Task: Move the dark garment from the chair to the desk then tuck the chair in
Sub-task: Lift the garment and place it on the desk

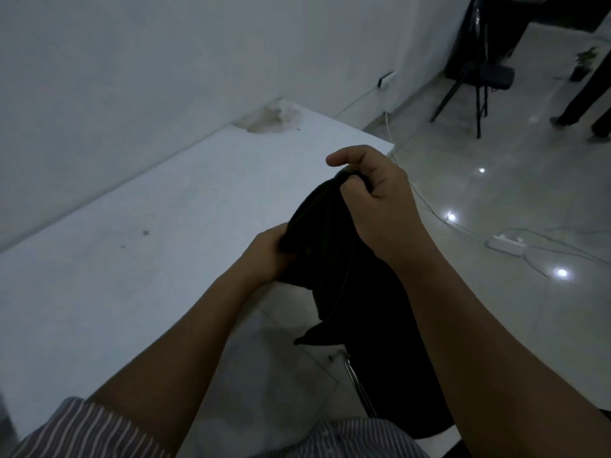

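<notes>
Both my hands hold the dark garment up over the near right corner of the white desk. My right hand pinches its top edge, thumb lifted. My left hand grips its left side lower down. The cloth hangs down from my hands onto the chair, of which only a metal leg and a dark mass beneath the garment show. The chair stands at the desk's right end, mostly hidden by the garment and my right forearm.
The desk runs along a white wall, with a brown stain at its far corner. White cables and a power strip lie on the glossy tiled floor at right. A second dark chair and a person's legs stand far right.
</notes>
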